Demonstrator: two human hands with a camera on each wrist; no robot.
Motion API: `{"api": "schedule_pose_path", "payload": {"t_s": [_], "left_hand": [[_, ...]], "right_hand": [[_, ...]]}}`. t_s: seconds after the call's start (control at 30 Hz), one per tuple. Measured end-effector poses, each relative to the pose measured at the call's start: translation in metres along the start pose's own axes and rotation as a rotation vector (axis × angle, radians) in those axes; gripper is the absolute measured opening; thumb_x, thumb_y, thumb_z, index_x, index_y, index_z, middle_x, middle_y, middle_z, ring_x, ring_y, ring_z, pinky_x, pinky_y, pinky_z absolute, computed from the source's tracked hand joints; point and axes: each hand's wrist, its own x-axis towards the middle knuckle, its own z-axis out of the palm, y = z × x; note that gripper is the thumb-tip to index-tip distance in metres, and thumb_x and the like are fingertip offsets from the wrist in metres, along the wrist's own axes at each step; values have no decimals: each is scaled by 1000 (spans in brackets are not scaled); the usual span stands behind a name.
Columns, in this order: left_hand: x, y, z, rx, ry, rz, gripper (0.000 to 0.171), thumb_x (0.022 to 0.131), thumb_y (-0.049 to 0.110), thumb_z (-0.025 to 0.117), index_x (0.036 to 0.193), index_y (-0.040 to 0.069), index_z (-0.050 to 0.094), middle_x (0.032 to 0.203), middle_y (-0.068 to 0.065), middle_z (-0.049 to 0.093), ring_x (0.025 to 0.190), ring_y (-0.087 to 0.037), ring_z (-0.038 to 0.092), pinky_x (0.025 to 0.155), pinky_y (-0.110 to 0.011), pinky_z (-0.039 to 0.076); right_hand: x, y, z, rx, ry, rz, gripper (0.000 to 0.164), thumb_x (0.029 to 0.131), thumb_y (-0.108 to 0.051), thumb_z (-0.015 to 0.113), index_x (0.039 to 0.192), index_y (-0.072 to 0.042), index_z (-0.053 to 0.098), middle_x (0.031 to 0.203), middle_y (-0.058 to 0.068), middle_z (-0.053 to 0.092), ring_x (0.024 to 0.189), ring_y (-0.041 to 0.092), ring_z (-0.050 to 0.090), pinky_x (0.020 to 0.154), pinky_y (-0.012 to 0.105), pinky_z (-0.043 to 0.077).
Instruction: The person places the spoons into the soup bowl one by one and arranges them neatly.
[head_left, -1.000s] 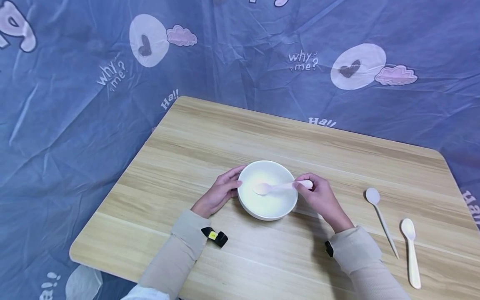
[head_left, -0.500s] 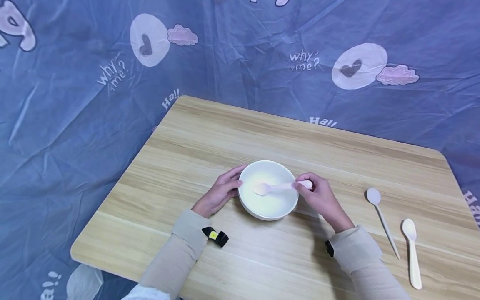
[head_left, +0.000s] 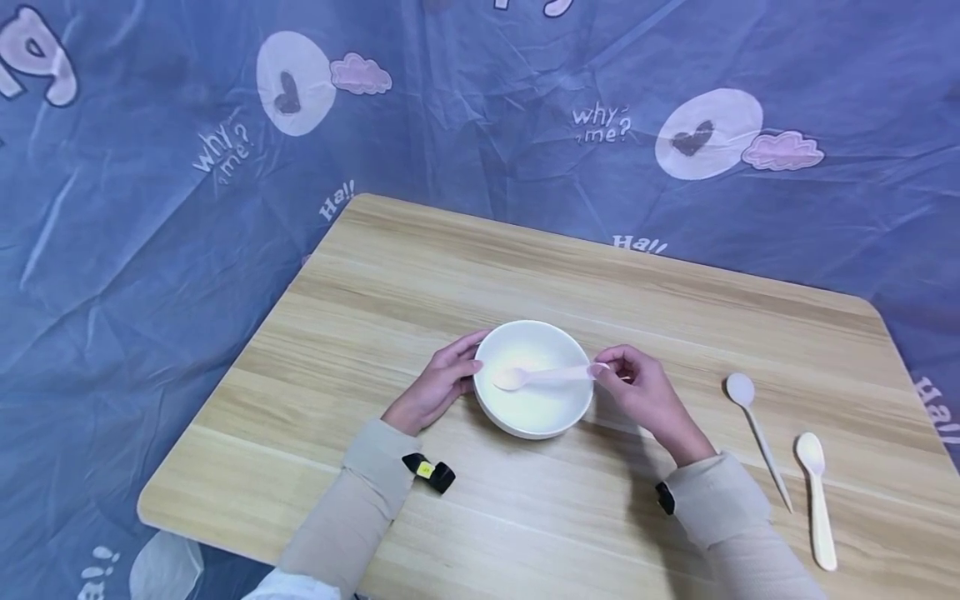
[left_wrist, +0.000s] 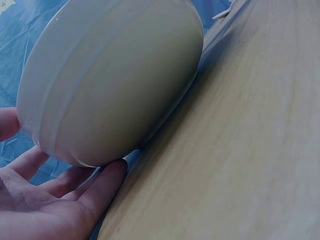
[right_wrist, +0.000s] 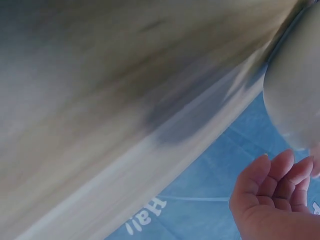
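Wooden table [head_left: 450, 271], left grip [head_left: 437, 383] holding white bowl [head_left: 534, 407] from left, right grip [head_left: 649, 393] pinching pink spoon [head_left: 551, 376] by handle

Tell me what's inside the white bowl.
Most of a pale pink spoon, pinched by the right hand. The patch of the white bowl behind the spoon is covered.

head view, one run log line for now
left hand: holds bowl; right hand: pinches pink spoon over bowl; grey spoon, cream spoon: on table
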Motion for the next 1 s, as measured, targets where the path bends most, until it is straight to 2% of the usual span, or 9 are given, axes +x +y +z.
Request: {"api": "schedule_pose_path", "payload": {"t_s": [0.23,0.47,0.83,1.0], "left_hand": [[0,0,-1,-6,-1,9,57,92,5,46,146,3,30,148,-20,34,128,-34,41,86,-27,49],[0,0,2,-10,-6,9,57,92,5,46,147,3,29,148,-21,34,129,-35,40,85,-26,50],[0,0,4,4,-24,1,56,93,7,47,147,4,29,149,-19,33,130,-34,40,87,-28,49],[0,0,2,5,-15,5,56,93,7,47,146,5,30,149,-18,33,131,-34,39,88,-28,49]], "right_hand": [[-7,1,-12,16,23,-19,21,91,-16,61,103,2,61,81,-1,56,73,6,53,60,20,45],[-23,9,-32,-64,51,5,24,93,-20,59,103,1,60,84,-1,58,75,4,54,63,19,45],[-47,35,-54,-164,89,53,26,94,-23,58,106,0,61,86,-7,59,78,-1,52,64,16,44],[-53,43,-62,-178,120,68,26,94,-22,58,106,1,61,86,-7,61,78,-4,51,65,13,43]]}}
